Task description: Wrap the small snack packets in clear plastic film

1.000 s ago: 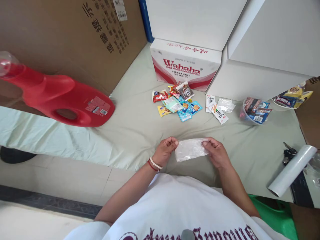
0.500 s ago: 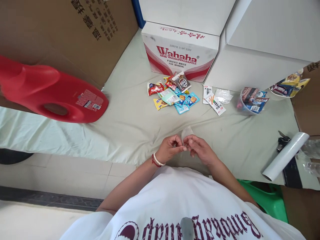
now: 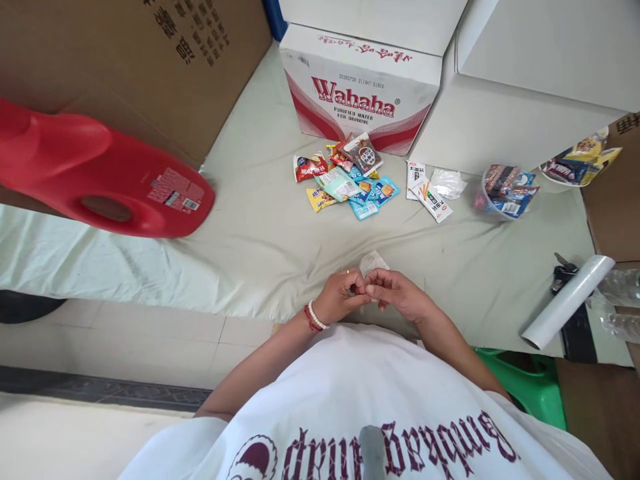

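At the near edge of the cloth-covered table, my left hand (image 3: 345, 291) and my right hand (image 3: 399, 293) meet, fingertips touching. Both pinch the edge of a small clear plastic bag (image 3: 373, 262), which sticks out beyond the fingers; its lower part is hidden behind them. Farther back lies a heap of small snack packets (image 3: 343, 181) in red, yellow, mint and blue wrappers. To its right are two white snack packets (image 3: 426, 192), one partly over the other, beside some crumpled clear plastic bags (image 3: 449, 183).
A Wahaba-style white and red water carton (image 3: 357, 100) stands at the back. On the left is a big red jug (image 3: 165, 193). Right side: a clear tub (image 3: 493, 207) of packets, a white bowl (image 3: 560, 179) of packets, a white roll (image 3: 567, 303), keys (image 3: 565, 267) and a green stool (image 3: 537, 390).
My hands stay together on the bag, with the right fingers shifted slightly against the left. The bag's visible part looks more spread. The whole view has shifted a little.
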`<state>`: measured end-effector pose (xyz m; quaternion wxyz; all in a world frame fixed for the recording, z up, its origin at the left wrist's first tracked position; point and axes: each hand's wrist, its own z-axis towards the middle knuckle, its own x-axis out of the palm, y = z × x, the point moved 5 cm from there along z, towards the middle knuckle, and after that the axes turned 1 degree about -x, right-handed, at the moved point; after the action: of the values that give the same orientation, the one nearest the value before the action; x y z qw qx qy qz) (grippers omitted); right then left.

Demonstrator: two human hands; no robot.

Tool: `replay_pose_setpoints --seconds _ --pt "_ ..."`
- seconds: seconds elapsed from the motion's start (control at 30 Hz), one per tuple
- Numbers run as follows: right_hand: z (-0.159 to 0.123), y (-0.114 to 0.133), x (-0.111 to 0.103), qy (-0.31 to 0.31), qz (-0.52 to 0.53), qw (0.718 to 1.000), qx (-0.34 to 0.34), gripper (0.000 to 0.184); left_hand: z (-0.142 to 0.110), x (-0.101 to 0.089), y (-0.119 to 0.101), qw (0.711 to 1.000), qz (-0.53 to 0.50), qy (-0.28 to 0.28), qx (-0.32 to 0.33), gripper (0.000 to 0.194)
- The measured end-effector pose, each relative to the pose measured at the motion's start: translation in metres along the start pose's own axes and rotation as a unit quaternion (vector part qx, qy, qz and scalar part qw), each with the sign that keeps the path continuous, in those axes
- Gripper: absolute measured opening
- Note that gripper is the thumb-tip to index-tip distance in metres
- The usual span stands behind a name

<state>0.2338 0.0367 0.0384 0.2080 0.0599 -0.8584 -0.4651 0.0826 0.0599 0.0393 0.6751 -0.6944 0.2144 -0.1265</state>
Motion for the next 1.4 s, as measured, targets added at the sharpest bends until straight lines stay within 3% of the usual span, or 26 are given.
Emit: replay_pose_setpoints --seconds 0.13,0.37,0.53,0.67,0.77,0.87,0.97,1.03,1.1,1.17,1.23,1.33,1.37,1.4 --pt "0.001 -0.001 -0.01 -0.049 0.041 0.998 -0.006 0.041 0.0 -0.006 0.006 0.998 -0.05 -0.009 -0.022 0.046" --pt "-0.026 0.005 -0.055 -0.128 0.07 0.989 -0.026 0.036 -0.016 -0.046 0.026 0.982 -0.163 -0.087 -0.03 0.045" --pt "-0.043 0.004 -0.079 -0.182 0.064 0.981 -0.032 0.034 -0.032 -0.063 0.037 0.974 -0.174 -0.133 -0.054 0.048" --pt "-0.047 -0.003 -0.083 -0.196 0.067 0.978 -0.031 0.032 -0.038 -0.077 0.037 0.979 -0.115 -0.145 -0.081 0.043" --pt "-0.048 -0.008 -0.085 -0.21 0.062 0.975 -0.033 0.032 -0.039 -0.098 0.034 0.981 -0.025 -0.175 -0.078 0.039" --pt "-0.049 -0.01 -0.088 -0.223 0.035 0.973 -0.051 0.032 -0.037 -0.123 0.019 0.981 0.077 -0.178 -0.024 0.035" --pt "-0.051 -0.01 -0.094 -0.233 -0.019 0.968 -0.091 0.028 -0.033 -0.143 -0.007 0.974 0.172 -0.133 0.062 0.029" --pt "-0.054 -0.008 -0.098 -0.244 -0.077 0.959 -0.119 0.023 -0.03 -0.153 -0.025 0.96 0.237 -0.098 0.109 0.024" --pt "-0.056 -0.007 -0.1 -0.248 -0.131 0.95 -0.136 0.019 -0.023 -0.16 -0.038 0.94 0.299 -0.1 0.133 0.023" --pt "-0.056 -0.006 -0.096 -0.235 -0.158 0.948 -0.146 0.017 -0.012 -0.157 -0.042 0.929 0.327 -0.112 0.132 0.023" --pt "-0.056 -0.005 -0.089 -0.21 -0.165 0.951 -0.154 0.015 0.005 -0.135 -0.033 0.943 0.303 -0.085 0.11 0.028" --pt "-0.056 -0.004 -0.082 -0.196 -0.167 0.953 -0.16 0.014 0.037 -0.076 -0.006 0.967 0.244 0.011 0.076 0.07" --pt "-0.057 -0.003 -0.082 -0.2 -0.165 0.953 -0.159 0.015 0.048 -0.057 0.002 0.969 0.233 0.032 0.07 0.075" --pt "-0.057 -0.003 -0.083 -0.21 -0.159 0.952 -0.157 0.015 0.059 -0.039 0.009 0.973 0.214 0.054 0.063 0.068"
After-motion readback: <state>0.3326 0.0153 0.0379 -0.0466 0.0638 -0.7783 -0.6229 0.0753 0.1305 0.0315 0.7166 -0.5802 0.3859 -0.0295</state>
